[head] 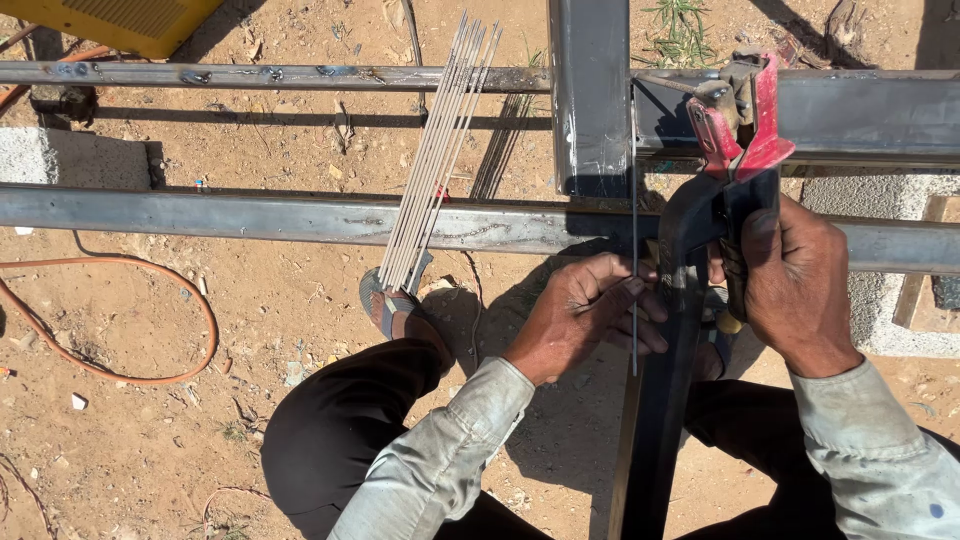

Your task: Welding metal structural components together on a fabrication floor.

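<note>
The right hand (800, 285) is wrapped tight around the red electrode holder (740, 130), which sits just right of the upright steel post (592, 95), its grip hidden under the fingers. The left hand (585, 310), below the post's foot, pinches a thin welding rod (634, 200) whose upper end is hard to trace in the shadow. A bundle of spare rods (435, 160) leans well left of the post, its lower ends cut off behind a sandal (385, 300).

dirt ground (280, 300) under orange cable (150, 375)

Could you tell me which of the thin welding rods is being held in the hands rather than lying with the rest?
The single rod standing upright between the left hand and the red-jawed holder; the others lie bundled across the steel bar.
</note>
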